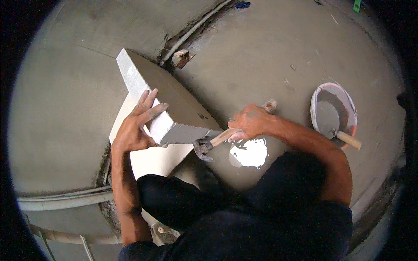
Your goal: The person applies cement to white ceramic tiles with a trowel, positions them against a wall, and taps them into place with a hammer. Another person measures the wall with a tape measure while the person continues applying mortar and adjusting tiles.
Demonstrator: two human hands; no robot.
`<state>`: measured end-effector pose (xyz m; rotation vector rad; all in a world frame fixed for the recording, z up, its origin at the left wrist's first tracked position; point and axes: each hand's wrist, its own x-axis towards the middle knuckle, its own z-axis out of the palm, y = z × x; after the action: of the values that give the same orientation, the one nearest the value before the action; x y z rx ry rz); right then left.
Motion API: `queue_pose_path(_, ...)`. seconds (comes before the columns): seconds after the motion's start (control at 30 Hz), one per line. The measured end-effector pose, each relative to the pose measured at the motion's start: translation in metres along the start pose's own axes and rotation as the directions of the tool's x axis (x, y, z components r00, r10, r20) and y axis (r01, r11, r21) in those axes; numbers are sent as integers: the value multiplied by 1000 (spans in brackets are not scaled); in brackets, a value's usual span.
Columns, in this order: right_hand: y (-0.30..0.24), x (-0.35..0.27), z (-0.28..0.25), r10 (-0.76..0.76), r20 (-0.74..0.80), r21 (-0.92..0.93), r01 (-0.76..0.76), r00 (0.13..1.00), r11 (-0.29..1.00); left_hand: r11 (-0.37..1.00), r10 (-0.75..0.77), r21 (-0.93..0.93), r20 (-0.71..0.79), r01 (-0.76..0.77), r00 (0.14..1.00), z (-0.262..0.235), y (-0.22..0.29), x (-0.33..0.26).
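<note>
The block (176, 98) stands on the left of the scene, tilted, its pale narrow edge facing up and its grey side toward the right. The left hand (136, 122) is spread wide over that edge, fingers apart and thumb by the near corner; how firmly it presses cannot be told. The right hand (250, 122) is wrapped tightly round the handle of a hammer (224, 136), whose head lies at the block's near end; whether they touch is unclear. A pale slab (156, 162) shows under and to the left of the block. Right of the hammer's head is a shiny puddle (250, 153). Farther right stands a bucket (314, 104) with a trowel (348, 140) at its near rim. Beyond the block lie a brick piece (180, 56) and a pipe (189, 35)
</note>
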<state>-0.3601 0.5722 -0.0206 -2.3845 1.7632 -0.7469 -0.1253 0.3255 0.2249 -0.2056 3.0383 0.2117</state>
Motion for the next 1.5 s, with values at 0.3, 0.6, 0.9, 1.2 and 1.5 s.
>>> queue_pose_path(0.3,-36,-54,39,479,-335,603,-206,811,771,998,39,51,-6,-39,999,6,-5,-5)
queue_pose_path(0.6,-68,-41,52,725,252,803,-557,641,214,989,113,100,-45,-108,993,15,-7,-6)
queue_pose_path(0.9,-66,-24,68,710,99,775,-502,697,385,982,40,184,-28,-35,999,14,-11,-11)
queue_pose_path(1.2,-68,-26,65,709,220,821,-519,671,237,957,79,277,25,-83,997,5,-7,-10)
queue_pose_path(1.5,-63,-21,56,752,281,754,-622,597,212,952,95,297,-44,-77,995,11,-13,-20)
